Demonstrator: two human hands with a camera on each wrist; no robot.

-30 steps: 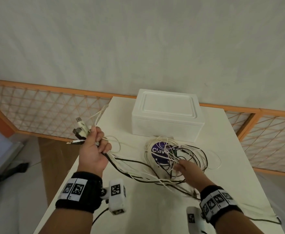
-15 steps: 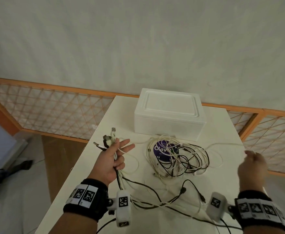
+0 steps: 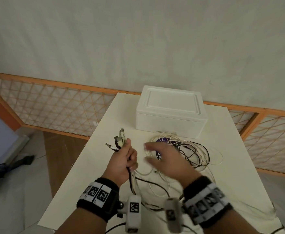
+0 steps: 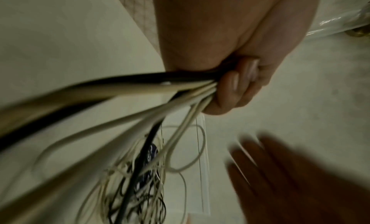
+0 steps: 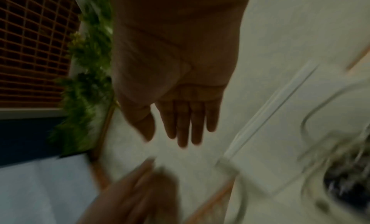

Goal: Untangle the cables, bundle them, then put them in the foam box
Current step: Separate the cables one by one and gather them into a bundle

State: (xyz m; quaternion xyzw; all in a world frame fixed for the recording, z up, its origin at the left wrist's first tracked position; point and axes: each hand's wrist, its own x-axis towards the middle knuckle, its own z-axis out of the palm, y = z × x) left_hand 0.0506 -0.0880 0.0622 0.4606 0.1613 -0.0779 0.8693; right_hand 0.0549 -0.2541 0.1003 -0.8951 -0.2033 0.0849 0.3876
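My left hand [image 3: 126, 159] grips a bunch of white and black cables [image 3: 132, 179], with their plug ends [image 3: 119, 138] sticking up above the fist. The left wrist view shows the fingers [image 4: 232, 88] curled tight round those cables [image 4: 140, 91]. A tangled heap of thin cables [image 3: 189, 152] lies on the white table [image 3: 236, 159] in front of the closed white foam box [image 3: 170, 110], over a purple disc [image 3: 163, 141]. My right hand [image 3: 162, 156] hovers blurred between the fist and the heap, fingers [image 5: 182, 126] straight and empty.
An orange lattice fence [image 3: 50, 105] runs behind and to both sides of the table. The table's left edge drops to a wooden floor [image 3: 60, 152]. Loose cable strands [image 3: 155, 188] trail across the table's near part toward my wrists.
My right hand swung from the far right back toward the left hand and now has straight fingers. My left hand closed its fingers round the cable bunch.
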